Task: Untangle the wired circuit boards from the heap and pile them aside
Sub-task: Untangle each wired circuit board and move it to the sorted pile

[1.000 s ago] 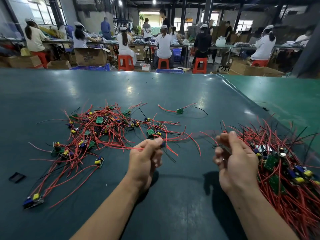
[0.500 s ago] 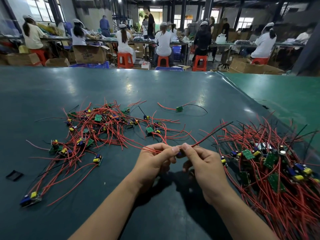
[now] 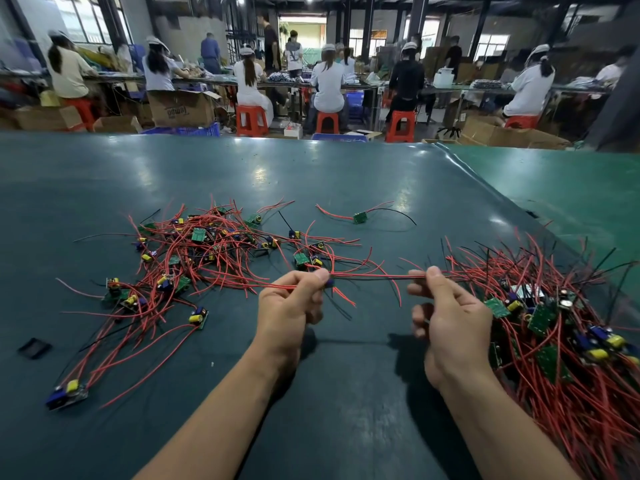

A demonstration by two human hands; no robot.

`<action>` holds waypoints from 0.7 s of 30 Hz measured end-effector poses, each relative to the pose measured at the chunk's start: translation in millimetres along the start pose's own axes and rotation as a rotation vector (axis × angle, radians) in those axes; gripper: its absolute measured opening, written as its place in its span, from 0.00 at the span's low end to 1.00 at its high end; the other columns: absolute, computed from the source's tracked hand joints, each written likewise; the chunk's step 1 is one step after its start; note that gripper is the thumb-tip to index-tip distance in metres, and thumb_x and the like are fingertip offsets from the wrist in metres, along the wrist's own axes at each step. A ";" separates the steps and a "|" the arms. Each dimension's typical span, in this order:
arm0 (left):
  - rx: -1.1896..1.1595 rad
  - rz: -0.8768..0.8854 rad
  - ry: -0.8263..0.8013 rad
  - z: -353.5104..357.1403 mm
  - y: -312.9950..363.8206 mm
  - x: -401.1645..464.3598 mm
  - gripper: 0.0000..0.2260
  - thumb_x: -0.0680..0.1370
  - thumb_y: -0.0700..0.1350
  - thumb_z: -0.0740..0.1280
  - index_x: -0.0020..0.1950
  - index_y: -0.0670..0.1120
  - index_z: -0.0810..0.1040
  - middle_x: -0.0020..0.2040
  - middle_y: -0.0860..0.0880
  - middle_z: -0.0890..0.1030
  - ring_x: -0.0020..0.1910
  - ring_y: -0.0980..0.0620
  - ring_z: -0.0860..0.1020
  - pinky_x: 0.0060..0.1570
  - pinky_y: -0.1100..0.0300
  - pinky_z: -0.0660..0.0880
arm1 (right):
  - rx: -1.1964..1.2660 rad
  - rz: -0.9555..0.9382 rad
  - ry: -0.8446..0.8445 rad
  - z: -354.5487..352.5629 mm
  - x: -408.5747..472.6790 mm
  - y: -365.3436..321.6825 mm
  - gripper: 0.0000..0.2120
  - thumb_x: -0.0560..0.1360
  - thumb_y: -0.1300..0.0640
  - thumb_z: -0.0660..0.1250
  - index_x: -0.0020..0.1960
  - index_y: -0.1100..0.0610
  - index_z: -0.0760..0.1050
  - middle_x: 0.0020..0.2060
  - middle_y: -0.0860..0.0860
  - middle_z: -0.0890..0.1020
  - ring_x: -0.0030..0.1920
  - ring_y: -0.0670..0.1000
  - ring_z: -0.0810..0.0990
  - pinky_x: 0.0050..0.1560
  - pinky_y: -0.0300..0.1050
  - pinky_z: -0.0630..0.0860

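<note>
Already many boards lay sorted left of the heap [image 3: 561,327]; your left hand [image 3: 289,308] pinched one board [image 3: 329,282], your right hand [image 3: 446,317] pinched its wire [image 3: 377,277]; much heap remained.

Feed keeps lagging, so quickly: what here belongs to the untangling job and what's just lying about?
Job:
- dense red-wired heap of green circuit boards
- spread sorted pile
- stretched red wire, pinched by left hand and right hand

Lying about:
- small black flat piece
- teal table mat

Seated workers [image 3: 327,83], red stools [image 3: 252,119], cartons [image 3: 181,107]
</note>
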State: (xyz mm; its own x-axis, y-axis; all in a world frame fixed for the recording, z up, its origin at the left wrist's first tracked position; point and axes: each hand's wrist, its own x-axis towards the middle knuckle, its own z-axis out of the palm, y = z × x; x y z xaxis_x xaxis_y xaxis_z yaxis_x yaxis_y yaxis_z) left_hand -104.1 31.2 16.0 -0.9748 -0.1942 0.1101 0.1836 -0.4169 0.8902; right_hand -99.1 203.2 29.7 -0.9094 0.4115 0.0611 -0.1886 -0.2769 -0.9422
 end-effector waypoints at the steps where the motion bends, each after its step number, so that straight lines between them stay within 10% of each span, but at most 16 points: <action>1: -0.015 0.027 0.055 -2.7 0.3 2.4 0.11 0.74 0.41 0.71 0.31 0.47 0.79 0.26 0.52 0.69 0.24 0.56 0.62 0.24 0.65 0.61 | -0.010 -0.030 0.036 -2.3 2.5 -0.8 0.15 0.81 0.55 0.63 0.39 0.55 0.81 0.33 0.51 0.81 0.20 0.44 0.68 0.20 0.34 0.62; 11: 0.251 0.463 0.235 -5.5 3.4 -4.0 0.16 0.74 0.47 0.73 0.34 0.53 0.67 0.33 0.41 0.79 0.34 0.51 0.82 0.38 0.67 0.74 | -0.516 -0.635 -0.257 9.3 -26.0 9.1 0.08 0.79 0.56 0.61 0.53 0.49 0.78 0.45 0.43 0.80 0.43 0.47 0.79 0.44 0.36 0.73; 15: 0.294 0.448 0.259 -1.4 7.5 -8.6 0.20 0.71 0.49 0.75 0.33 0.51 0.63 0.29 0.42 0.65 0.25 0.48 0.70 0.28 0.55 0.67 | -0.310 -0.408 -0.204 3.2 -20.4 -4.2 0.07 0.78 0.51 0.63 0.48 0.45 0.80 0.37 0.44 0.80 0.34 0.43 0.76 0.37 0.41 0.71; 18: 0.345 0.479 0.149 1.7 4.9 -12.7 0.18 0.71 0.49 0.77 0.37 0.48 0.67 0.31 0.51 0.71 0.29 0.54 0.69 0.31 0.59 0.69 | -0.242 -0.159 -0.400 6.6 -25.1 -6.7 0.12 0.73 0.42 0.67 0.47 0.49 0.82 0.33 0.47 0.80 0.28 0.45 0.69 0.27 0.40 0.65; 21: 0.364 0.470 -0.107 3.9 0.6 -19.9 0.10 0.74 0.48 0.69 0.42 0.45 0.70 0.35 0.39 0.75 0.30 0.55 0.73 0.33 0.63 0.72 | -0.190 -0.009 -0.559 13.1 -30.2 -4.0 0.20 0.68 0.40 0.66 0.45 0.57 0.82 0.32 0.52 0.78 0.26 0.52 0.67 0.23 0.40 0.62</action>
State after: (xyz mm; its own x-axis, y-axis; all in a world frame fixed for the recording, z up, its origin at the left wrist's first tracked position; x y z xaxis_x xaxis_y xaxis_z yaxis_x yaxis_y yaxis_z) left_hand -85.2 38.3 16.0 -0.8106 -0.1860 0.5553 0.5608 0.0263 0.8275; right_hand -75.7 180.5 35.9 -0.9753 -0.1210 0.1846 -0.1739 -0.0935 -0.9803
